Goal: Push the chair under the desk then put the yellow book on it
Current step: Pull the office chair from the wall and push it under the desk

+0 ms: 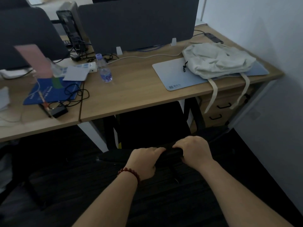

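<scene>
Both hands sit low in the middle of the frame, curled over the top edge of a black office chair's backrest [114,157]; the left hand [144,163], with a string of dark red beads [129,172] at its wrist, has its fingers folded over the front of that edge and its thumb behind; the right hand [193,149], just beside it and a little higher in the frame, grips the same edge with knuckles up and fingers wrapped down out of sight; the chair's dark seat [152,122] reaches in beneath the front edge of the light wooden worktop [139,89] at the centre of the frame, between black legs; on the worktop, right of centre, lies a pale blue mat [173,74], and a cream cloth bag [218,61] rests partly on it, its straps hanging over the front edge; below those straps, at the right, stands a wooden drawer unit with black handles [219,112]; left of centre stands a small clear plastic bottle [105,69], upright; further left a blue folder [54,91] lies under tangled black cables; a dark grey partition screen [137,22] runs along the back; no yellow book can be made out anywhere in this dim view.
</scene>
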